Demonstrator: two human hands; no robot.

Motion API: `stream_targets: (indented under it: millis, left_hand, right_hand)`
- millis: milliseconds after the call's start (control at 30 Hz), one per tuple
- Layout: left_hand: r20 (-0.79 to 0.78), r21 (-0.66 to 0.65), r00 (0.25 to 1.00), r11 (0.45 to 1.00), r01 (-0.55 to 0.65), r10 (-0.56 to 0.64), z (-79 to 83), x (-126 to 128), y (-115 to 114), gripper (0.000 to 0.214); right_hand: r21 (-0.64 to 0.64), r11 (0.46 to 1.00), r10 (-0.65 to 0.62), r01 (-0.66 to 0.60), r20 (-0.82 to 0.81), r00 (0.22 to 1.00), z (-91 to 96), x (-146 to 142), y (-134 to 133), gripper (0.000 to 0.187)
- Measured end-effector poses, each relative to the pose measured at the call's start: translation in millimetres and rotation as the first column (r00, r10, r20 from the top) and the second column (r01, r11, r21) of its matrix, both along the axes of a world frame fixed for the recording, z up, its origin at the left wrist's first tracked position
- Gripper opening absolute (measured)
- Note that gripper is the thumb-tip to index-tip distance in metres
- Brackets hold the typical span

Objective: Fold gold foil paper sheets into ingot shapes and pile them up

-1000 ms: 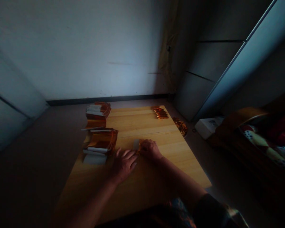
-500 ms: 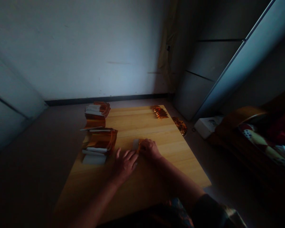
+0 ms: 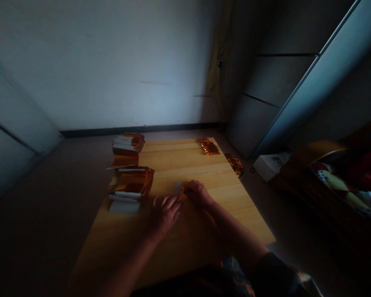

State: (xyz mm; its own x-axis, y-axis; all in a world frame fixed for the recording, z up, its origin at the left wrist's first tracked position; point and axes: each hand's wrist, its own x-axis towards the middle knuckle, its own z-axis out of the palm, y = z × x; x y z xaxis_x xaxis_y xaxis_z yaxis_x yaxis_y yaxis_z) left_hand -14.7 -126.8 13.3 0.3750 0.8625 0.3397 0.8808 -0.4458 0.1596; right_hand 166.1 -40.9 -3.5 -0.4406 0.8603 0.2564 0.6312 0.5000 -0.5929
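A small sheet of orange-gold foil paper (image 3: 178,188) with a pale grey side lies on the wooden table (image 3: 235,202) in front of me. My left hand (image 3: 165,211) rests palm down with its fingers spread, its fingertips at the near-left edge of the sheet. At the sheet's right side my right hand (image 3: 199,193) has its fingers curled and pinched on the foil edge. Part of the sheet is hidden under the right fingers. Stacks of the same foil paper (image 3: 131,183) sit to the left of my left hand, some sheets showing their pale backs.
Another bundle of foil paper (image 3: 128,142) lies at the far left corner. A row of shiny folded foil pieces (image 3: 209,147) stands at the far right corner. Beyond the right edge, a heap of folded foil (image 3: 235,165) and a white box (image 3: 267,166) sit low down.
My right hand has shifted slightly, and more orange foil shows between the two hands. The left hand stays almost in place. The camera view has moved a little.
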Motion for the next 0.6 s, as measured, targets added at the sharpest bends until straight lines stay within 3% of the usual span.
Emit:
stream_targets:
  millis: [233,400,600]
  left_hand:
    - [0.022,-0.02,1.0,1.0,-0.006,0.006,0.9,2,0,0.03]
    - [0.055,0.01,0.998,1.0,-0.019,0.019,6.2,4,3,0.02]
    - [0.074,0.076,0.994,0.993,-0.085,0.08,8.7,-3,16,0.016]
  right_hand:
    - [0.009,1.0,-0.019,0.018,0.048,0.999,1.5,-2,-3,0.013]
    - [0.076,0.997,0.001,-0.005,0.053,0.999,12.4,0,-2,0.015]
    - [0.168,0.986,-0.037,-0.023,0.345,0.938,23.6,-2,-27,0.014]
